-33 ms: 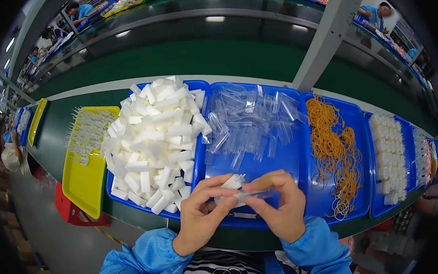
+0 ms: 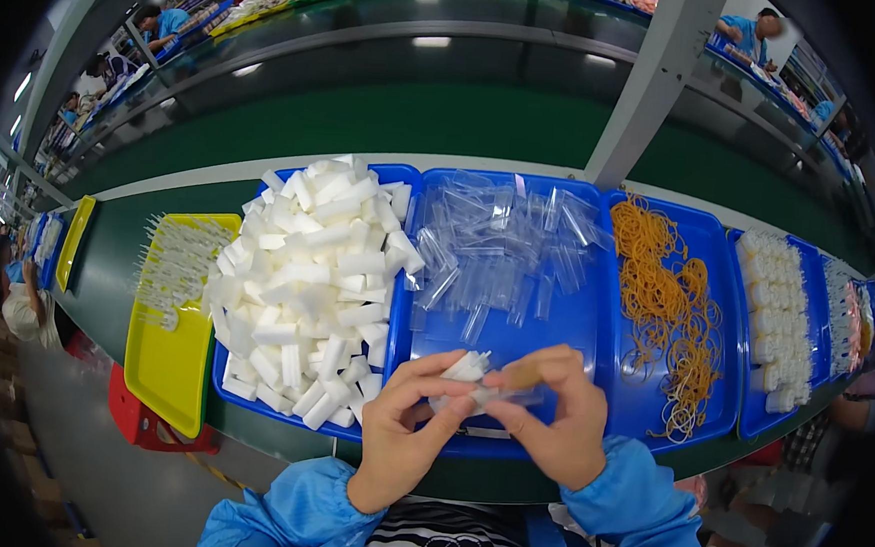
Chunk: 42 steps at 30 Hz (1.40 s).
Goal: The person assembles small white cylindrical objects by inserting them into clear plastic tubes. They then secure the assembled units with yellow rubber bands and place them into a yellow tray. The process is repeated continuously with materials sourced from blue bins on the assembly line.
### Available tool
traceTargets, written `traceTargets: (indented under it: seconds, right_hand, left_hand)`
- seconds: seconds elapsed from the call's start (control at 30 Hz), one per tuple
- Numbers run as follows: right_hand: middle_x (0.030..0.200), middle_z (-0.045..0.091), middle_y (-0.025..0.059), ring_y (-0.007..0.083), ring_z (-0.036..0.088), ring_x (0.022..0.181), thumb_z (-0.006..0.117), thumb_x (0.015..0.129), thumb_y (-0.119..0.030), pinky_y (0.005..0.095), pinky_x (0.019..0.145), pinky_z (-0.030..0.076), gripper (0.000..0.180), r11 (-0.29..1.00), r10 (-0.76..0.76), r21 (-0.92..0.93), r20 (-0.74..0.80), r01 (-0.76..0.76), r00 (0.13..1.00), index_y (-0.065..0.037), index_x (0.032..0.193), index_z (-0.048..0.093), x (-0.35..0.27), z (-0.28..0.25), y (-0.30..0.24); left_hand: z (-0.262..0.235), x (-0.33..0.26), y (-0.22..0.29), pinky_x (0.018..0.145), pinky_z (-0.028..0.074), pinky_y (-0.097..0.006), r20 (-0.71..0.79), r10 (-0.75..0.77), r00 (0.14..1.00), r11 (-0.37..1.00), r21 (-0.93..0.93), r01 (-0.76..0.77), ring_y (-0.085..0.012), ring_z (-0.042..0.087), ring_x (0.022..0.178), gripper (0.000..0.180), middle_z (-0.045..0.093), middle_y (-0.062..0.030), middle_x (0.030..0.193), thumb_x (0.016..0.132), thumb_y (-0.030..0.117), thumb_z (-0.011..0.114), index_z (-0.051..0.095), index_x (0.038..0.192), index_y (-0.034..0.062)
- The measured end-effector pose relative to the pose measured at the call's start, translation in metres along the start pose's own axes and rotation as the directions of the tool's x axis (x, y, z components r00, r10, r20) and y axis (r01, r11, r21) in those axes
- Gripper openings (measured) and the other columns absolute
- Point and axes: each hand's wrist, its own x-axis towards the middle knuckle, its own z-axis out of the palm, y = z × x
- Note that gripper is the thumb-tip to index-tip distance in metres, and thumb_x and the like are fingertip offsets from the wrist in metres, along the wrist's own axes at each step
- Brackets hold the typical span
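Both my hands meet above the front of the middle blue tray. My left hand [image 2: 401, 417] is closed, thumb and fingers pinching a small white piece [image 2: 468, 365] with short thin tips at its upper end. Held against it is a clear plastic sleeve [image 2: 524, 397], its free end sticking out between the fingers of my right hand [image 2: 564, 422]. That hand is closed in a pinch on the sleeve, slightly blurred. My fingers hide where the white piece and the sleeve meet.
Beyond my hands, clear sleeves [image 2: 500, 227] fill the back of the blue tray [image 2: 554, 339]. White foam blocks [image 2: 307, 276] heap up on the left, beside a yellow tray [image 2: 166, 377] with thin white parts. Orange rubber bands [image 2: 649, 256] and white parts [image 2: 776, 304] lie in trays rightward.
My right hand's fingers have shifted slightly toward the left hand, and the plastic sleeve's free end sits a little lower. The left hand keeps its hold.
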Motion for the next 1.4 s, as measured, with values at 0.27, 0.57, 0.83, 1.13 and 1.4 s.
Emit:
traceTargets:
  seconds: [0.27, 0.57, 0.83, 1.13, 1.4]
  right_hand:
    - [0.097, 0.072, 0.005, 0.0218, 0.059, 0.107, 0.083, 0.077, -0.01, 0.0368, 0.097, 0.044, 0.024, 0.897, 0.255, 0.324, 0.173, -0.299, 0.951, -0.005, 0.095, 0.068, 0.016, -0.011, 0.003]
    - [0.102, 0.069, 0.008, 0.0222, 0.061, 0.106, 0.078, 0.082, -0.022, 0.0361, 0.098, 0.043, 0.03, 0.984, 0.1, 0.096, 0.407, -0.152, 0.908, -0.006, 0.106, 0.07, 0.07, -0.033, -0.01]
    - [0.13, 0.056, 0.0154, 0.0342, 0.047, 0.124, 0.063, 0.093, -0.042, 0.0475, 0.104, 0.036, 0.052, 0.711, -0.124, -0.644, 0.283, 0.284, 0.951, -0.011, 0.134, 0.055, 0.158, -0.002, 0.062]
    - [0.131, 0.055, 0.02, 0.0381, 0.048, 0.122, 0.066, 0.092, -0.025, 0.0472, 0.103, 0.038, 0.034, 0.722, -0.134, -0.617, 0.32, 0.313, 0.938, -0.007, 0.12, 0.064, 0.099, -0.019, 0.012]
    - [0.096, 0.069, 0.0093, 0.0237, 0.058, 0.104, 0.077, 0.077, -0.012, 0.0353, 0.092, 0.044, 0.028, 0.982, 0.035, -0.188, 0.292, 0.022, 0.956, -0.001, 0.101, 0.066, 0.028, -0.022, -0.052]
  left_hand:
    - [0.002, -0.005, 0.01, 0.093, 0.05, -0.031, -0.001, 0.157, 0.988, 0.936, 0.32, -0.148, -0.0229, 0.061, 0.114, 0.027, 0.058, -0.0194, 0.133, 0.085, -0.001, 0.072, 0.072, 0.113, 0.0]
    - [-0.012, -0.021, 0.004, 0.096, 0.05, -0.033, 0.032, 0.173, 0.984, 0.941, 0.291, -0.175, -0.0246, 0.062, 0.115, 0.027, 0.059, -0.0166, 0.133, 0.085, 0.003, 0.073, 0.074, 0.112, 0.0068]
    - [-0.002, -0.016, -0.009, 0.096, 0.05, -0.033, 0.132, 0.349, 0.928, 0.868, 0.328, -0.374, -0.0268, 0.062, 0.116, 0.029, 0.059, -0.0151, 0.134, 0.084, 0.003, 0.075, 0.074, 0.112, 0.0084]
    - [-0.012, -0.02, -0.013, 0.099, 0.047, -0.034, 0.001, 0.257, 0.966, 0.948, 0.196, -0.252, -0.0252, 0.057, 0.123, 0.03, 0.055, -0.0165, 0.138, 0.089, 0.005, 0.07, 0.071, 0.119, 0.0074]
    - [-0.011, -0.014, -0.002, 0.103, 0.044, -0.035, 0.067, 0.293, 0.954, 0.95, 0.095, -0.298, -0.0276, 0.051, 0.129, 0.034, 0.047, -0.017, 0.145, 0.093, 0.006, 0.065, 0.067, 0.127, 0.0097]
